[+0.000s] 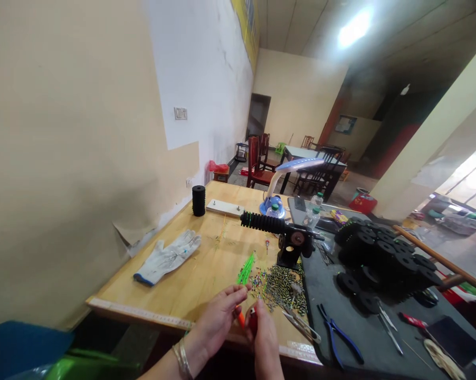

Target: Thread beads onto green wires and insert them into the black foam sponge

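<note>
My left hand (220, 311), with bangles at its wrist, is closed with thumb and forefinger pinched together at the table's front edge; what lies in the pinch is too small to make out. Close beside it, my right hand (265, 338) is wrapped round a small dark-red object (253, 320), mostly hidden by the fingers. A bright orange piece (241, 319) shows between the hands; which hand has it I cannot tell. Just beyond lie a bundle of green strands (246, 270), loose coloured beads (257, 279) and a heap of small black-and-yellow striped pieces (283, 287).
A black clamp-like stand (291, 248) carries a ribbed black rod (262, 221). Scissors-like snips (301, 324) and blue-handled pliers (335, 335) lie right. Black foam rolls (384, 258) pile on the dark mat. A white glove (169, 258), black roll (199, 200) and lamp (275, 184) stand around.
</note>
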{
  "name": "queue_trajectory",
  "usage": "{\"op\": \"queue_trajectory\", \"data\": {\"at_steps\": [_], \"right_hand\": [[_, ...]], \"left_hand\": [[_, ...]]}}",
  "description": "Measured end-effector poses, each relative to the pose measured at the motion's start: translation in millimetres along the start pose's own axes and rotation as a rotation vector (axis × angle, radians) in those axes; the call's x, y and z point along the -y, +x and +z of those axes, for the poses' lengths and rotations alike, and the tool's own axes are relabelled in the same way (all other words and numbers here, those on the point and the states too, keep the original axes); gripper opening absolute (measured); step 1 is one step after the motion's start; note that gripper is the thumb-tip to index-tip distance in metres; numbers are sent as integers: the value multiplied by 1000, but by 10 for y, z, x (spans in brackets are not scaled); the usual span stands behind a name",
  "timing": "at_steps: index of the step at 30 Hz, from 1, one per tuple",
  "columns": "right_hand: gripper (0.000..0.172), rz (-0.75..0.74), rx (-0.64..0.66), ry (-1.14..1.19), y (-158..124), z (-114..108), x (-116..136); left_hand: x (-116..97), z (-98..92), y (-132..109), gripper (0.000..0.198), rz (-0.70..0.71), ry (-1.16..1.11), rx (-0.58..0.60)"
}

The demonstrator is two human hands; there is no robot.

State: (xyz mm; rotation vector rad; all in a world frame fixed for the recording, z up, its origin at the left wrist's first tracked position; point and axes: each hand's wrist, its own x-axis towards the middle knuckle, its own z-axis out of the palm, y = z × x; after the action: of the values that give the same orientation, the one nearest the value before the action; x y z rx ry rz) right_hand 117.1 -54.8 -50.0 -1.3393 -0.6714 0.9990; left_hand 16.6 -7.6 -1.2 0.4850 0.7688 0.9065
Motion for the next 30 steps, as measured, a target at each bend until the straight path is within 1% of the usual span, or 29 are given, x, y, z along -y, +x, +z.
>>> {"op": "queue_trajectory", "data": {"at_steps": [3, 7, 11, 14, 16, 19, 23, 26, 30], "right_hand": [[41, 156, -27, 70, 5, 37, 44], [33, 101, 15, 35, 32, 2, 62], [33, 0, 20, -45, 38, -22, 24], [34, -48, 32, -73, 30, 3, 43], [37, -34, 47, -57, 30, 35, 91], [44, 37, 62, -20, 49, 70, 178], [49, 75, 28, 12, 84, 73, 225], [48, 74, 5, 25, 68, 73, 196], [42, 119, -10, 85, 10, 108, 171]], "left_hand": [[-8, -1, 7, 29, 47, 50, 7], [-28, 11, 0, 27, 111, 109, 14], [-30, 29, -3, 26, 154, 168, 31], [-24, 40, -3, 28, 147, 183, 51], [-24, 47, -8, 29, 139, 179, 64], [-37, 60, -24, 32, 145, 165, 53], [-62, 75, -39, 34, 149, 156, 31], [-60, 74, -26, 32, 165, 163, 31], [-37, 55, -9, 28, 163, 176, 46]]}}
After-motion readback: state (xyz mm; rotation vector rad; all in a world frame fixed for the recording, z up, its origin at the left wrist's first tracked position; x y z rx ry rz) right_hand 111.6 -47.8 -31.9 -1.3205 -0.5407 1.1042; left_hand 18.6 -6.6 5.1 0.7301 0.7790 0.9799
